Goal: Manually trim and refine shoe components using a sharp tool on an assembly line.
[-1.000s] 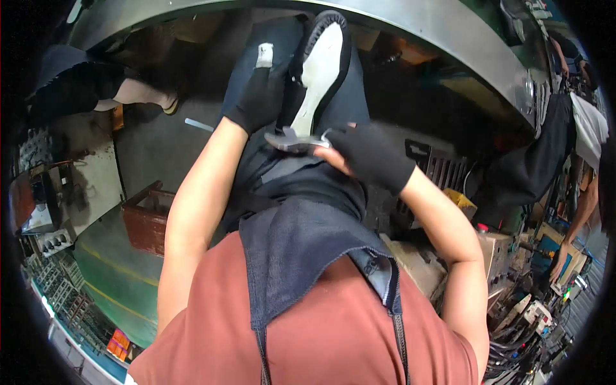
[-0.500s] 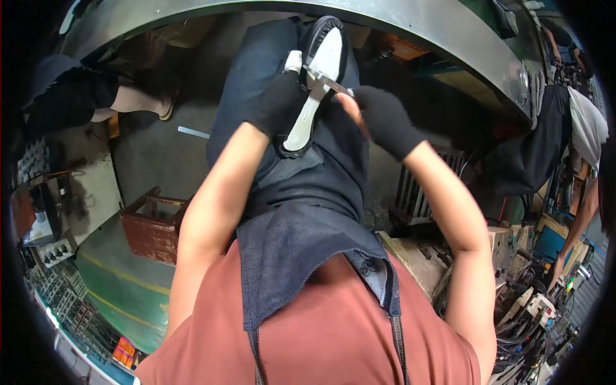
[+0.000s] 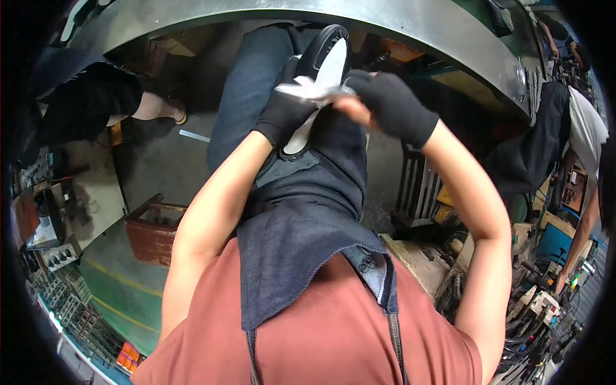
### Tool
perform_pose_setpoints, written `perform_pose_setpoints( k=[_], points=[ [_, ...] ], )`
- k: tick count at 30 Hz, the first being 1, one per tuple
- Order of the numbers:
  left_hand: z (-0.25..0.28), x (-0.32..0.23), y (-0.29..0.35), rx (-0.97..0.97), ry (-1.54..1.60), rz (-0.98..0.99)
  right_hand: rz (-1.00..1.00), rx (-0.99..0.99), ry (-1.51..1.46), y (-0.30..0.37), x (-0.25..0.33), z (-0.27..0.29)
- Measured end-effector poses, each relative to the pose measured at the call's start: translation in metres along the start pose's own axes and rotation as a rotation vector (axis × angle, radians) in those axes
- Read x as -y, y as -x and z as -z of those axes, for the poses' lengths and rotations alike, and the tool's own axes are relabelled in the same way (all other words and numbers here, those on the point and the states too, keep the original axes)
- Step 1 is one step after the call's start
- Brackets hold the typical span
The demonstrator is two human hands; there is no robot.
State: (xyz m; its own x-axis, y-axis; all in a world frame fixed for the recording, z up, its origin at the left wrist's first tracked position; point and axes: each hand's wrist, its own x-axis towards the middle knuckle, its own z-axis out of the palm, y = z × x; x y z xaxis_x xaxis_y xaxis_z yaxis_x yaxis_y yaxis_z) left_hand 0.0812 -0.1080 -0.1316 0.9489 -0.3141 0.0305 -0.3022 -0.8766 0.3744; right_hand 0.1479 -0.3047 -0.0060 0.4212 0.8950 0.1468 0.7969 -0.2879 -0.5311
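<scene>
A black shoe (image 3: 321, 50) lies across my lap with its white underside (image 3: 332, 64) turned up and its toe pointing away from me. My left hand (image 3: 284, 110), in a black glove with bare fingertips, is closed around the shoe's left side. My right hand (image 3: 394, 106), gloved the same way, grips a metal pliers-like tool (image 3: 308, 91). Motion smears that tool, and it passes over the middle of the shoe. Whether its jaws touch the shoe I cannot tell. The heel end rests on a dark cloth on my thighs.
A curved metal bench edge (image 3: 269, 11) runs just beyond the shoe. A brown wooden stool (image 3: 151, 237) stands at my left, near another person's leg (image 3: 151, 106). At right, a slatted rack (image 3: 417, 186) and cluttered tools (image 3: 539, 308) lie near another person's arm (image 3: 581, 231).
My right hand has moved right and slightly nearer to me, and the tool has swung to lie almost level. The shoe's toe has shifted slightly nearer, with my left hand still on it.
</scene>
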Motion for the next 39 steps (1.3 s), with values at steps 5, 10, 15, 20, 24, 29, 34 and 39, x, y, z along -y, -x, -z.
perform_pose_setpoints(
  k=[5,10,15,20,24,29,34,39],
  points=[
    [-0.002,0.005,0.023,-0.267,0.946,0.360,-0.230,0.182,0.122,-0.007,0.035,0.006],
    [0.009,-0.001,0.031,-0.175,0.927,0.349,-0.422,0.281,0.046,0.004,0.008,-0.024],
    [0.014,0.007,0.038,-0.159,0.741,0.275,0.005,0.040,0.193,0.013,0.038,-0.036],
    [0.017,0.018,0.038,-0.170,0.799,0.283,-0.825,0.114,-0.356,0.057,0.025,-0.067],
    [0.055,-0.010,0.036,-0.148,0.980,0.356,-1.292,-0.385,-1.025,0.108,0.068,-0.147],
    [0.088,-0.028,-0.017,-0.133,1.300,0.283,-1.377,-0.338,-1.013,0.118,0.066,-0.172],
    [0.139,-0.010,-0.209,-0.061,1.648,0.300,-1.462,-0.242,-1.151,0.079,0.027,-0.150],
    [0.092,-0.002,-0.302,-0.302,0.584,-0.264,-1.400,-0.123,-1.169,0.040,-0.038,-0.147]
  ],
)
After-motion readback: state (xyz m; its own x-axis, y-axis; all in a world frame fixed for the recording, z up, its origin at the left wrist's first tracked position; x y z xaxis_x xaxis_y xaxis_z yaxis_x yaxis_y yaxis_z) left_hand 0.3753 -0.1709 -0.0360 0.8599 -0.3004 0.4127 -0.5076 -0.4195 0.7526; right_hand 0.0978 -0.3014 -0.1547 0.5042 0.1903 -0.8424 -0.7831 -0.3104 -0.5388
